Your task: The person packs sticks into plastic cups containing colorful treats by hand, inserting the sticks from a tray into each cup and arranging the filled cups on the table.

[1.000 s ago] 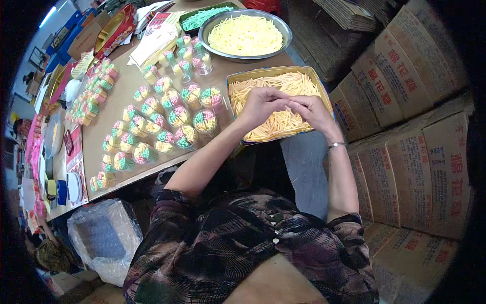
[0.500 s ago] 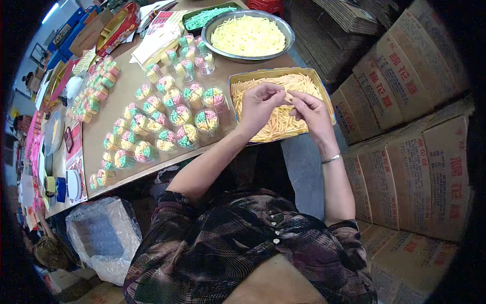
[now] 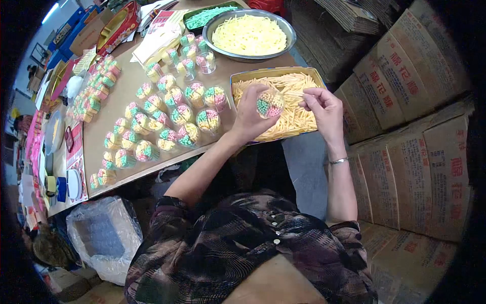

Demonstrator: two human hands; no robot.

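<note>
My left hand (image 3: 247, 117) is wrapped round a clear plastic cup (image 3: 270, 104) packed with thin sticks in green, pink, yellow and pale orange. The cup is tipped so its top faces me. To its right, my right hand (image 3: 325, 112) has thumb and forefinger pinched together on what looks like a thin pale-orange stick (image 3: 297, 95). Both hands are above a shallow cardboard box (image 3: 276, 70) full of loose pale-orange sticks (image 3: 289, 124). Part of the box is hidden behind my hands and the cup.
Several filled cups (image 3: 181, 115) stand in rows on the brown table (image 3: 167, 161). Behind the box are a metal basin (image 3: 289, 42) of yellow pieces and a green tray (image 3: 210, 15) of green sticks. Stacked cartons (image 3: 400, 177) rise at right; a plastic-lined box (image 3: 104, 235) sits below left.
My hands have moved apart, the right one going right. The cup in my left hand has turned, so its coloured top now shows.
</note>
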